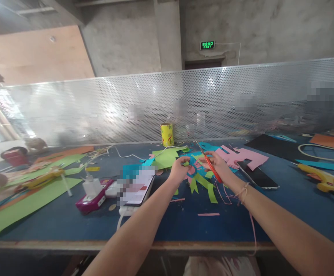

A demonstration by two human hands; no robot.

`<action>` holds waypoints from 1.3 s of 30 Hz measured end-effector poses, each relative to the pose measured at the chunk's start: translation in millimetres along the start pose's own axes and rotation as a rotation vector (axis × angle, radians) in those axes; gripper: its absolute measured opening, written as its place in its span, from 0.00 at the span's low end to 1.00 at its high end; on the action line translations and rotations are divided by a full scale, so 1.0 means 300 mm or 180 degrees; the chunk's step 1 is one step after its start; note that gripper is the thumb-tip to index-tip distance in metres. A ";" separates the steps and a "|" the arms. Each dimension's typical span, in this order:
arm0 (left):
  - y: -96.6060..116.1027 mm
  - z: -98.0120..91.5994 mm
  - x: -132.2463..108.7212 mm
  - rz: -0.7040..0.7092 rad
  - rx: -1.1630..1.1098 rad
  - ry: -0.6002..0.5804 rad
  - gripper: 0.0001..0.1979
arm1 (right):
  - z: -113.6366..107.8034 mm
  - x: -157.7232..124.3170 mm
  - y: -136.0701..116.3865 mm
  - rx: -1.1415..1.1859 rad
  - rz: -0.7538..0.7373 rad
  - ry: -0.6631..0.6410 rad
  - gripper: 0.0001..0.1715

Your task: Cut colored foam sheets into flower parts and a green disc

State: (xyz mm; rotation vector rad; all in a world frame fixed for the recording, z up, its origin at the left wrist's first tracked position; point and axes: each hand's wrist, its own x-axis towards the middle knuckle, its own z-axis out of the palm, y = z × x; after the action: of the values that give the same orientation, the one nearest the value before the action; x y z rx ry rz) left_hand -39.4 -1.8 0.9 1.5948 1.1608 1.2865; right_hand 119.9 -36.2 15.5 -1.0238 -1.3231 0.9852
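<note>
My right hand is closed around red-handled scissors, whose blades point up and away from me. Just to the left, my left hand has its fingers pinched together at the edge of a blue and pink paper cutout. The fingertips partly hide where they grip it. Below the hands, green paper strips with notched ends lie on the table. A larger green sheet spreads behind my left hand. Pink paper with cut edges lies beyond my right hand.
A dark phone and a yellow glue gun lie to the right. On the left are a lit phone, a purple power strip and green sheets. A yellow can stands before the perforated metal screen.
</note>
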 end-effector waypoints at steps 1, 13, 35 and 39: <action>-0.001 0.000 0.001 0.0014 -0.0010 0.0004 0.14 | -0.001 0.001 0.001 -0.0005 -0.0018 0.0011 0.28; 0.003 0.000 -0.001 0.0042 0.0006 0.0031 0.13 | -0.001 -0.006 0.001 -0.0182 -0.0075 -0.0119 0.28; -0.012 0.005 0.005 -0.0016 -0.0150 -0.0111 0.16 | 0.000 0.012 0.070 -0.0812 -0.0371 -0.0688 0.22; -0.014 0.005 0.009 -0.0010 -0.0100 -0.0135 0.16 | 0.005 0.009 0.068 -0.0853 -0.0425 -0.0679 0.21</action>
State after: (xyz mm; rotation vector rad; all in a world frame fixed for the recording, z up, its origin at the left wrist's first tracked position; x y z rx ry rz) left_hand -38.6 1.8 -2.5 1.5891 1.1115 1.2572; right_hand 118.9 -28.1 -3.4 -1.0348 -1.7130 0.8482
